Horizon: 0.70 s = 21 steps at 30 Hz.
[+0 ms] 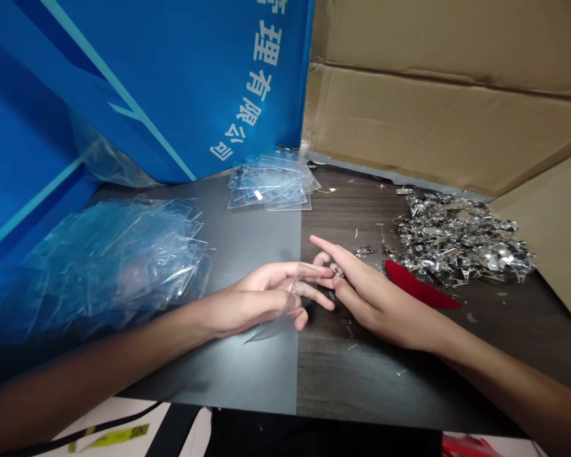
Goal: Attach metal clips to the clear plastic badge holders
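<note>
Clear plastic sleeve (272,330) in left hand (261,298): thin, flat, rectangular, glossy. Lower corner shows below the hand and points down-left; the rest is hard to trace against the fingers. Left hand is closed lightly on it, fingers spread and pointing right, exact grip line unclear through the film.

Right hand (380,304) is pinching a small metal clip (337,273) between thumb and fingertips. Clip is silver and mostly hidden by the fingers, so its shape is hard to read. It sits right at the left hand's fingertips, just above the sleeve's top area; cannot tell if clip and sleeve touch.

Both hands are over the seam of a 2-tone tabletop (352,377), black on the left, dark wood grain on the right. Near table edge is well below the hands.

Left of them, a big loose stack of clear sleeves (109,270) lies against a blue printed board (171,76). A smaller stack of sleeves (271,184) sits at the back, near the board's foot. Right of the hands, a heap of silver clips (461,241) lies beside a red felt piece (419,285), whose tip is just beside the right hand. A few loose clips (347,327) lie below the right hand. Cardboard sheet (438,108) stands along the back edge.
</note>
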Tool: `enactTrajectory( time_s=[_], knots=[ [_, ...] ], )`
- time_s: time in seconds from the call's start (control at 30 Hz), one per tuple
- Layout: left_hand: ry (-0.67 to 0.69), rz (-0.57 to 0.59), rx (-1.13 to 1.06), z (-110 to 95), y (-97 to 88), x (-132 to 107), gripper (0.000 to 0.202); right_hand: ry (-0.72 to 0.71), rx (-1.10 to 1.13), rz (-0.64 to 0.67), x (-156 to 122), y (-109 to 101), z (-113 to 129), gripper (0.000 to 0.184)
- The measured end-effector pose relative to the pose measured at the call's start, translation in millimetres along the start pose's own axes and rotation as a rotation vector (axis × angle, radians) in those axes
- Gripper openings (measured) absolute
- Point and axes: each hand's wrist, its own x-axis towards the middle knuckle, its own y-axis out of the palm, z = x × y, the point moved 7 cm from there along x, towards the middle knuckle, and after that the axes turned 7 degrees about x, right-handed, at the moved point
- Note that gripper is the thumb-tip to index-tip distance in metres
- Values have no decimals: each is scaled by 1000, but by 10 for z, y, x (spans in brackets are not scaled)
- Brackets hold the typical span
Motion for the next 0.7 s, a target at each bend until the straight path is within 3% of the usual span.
enactTrajectory(
  time_s=[0.17,0.33,0.4,0.57,0.7],
  knots=[
    [20,-50,-28,29,-58,42,49,17,-25,27,-16,7,-45,78],
    [21,-78,-72,52,-102,63,43,28,-62,29,-17,36,40,76],
    [38,-99,-70,19,-114,54,44,7,-108,-61,3,-8,79,64],
    [68,-166,-72,-51,-145,24,42,-26,-242,-312,26,-176,58,15],
    [97,-198,-64,-59,-150,23,43,-60,-250,-318,30,-216,69,20]
  ],
)
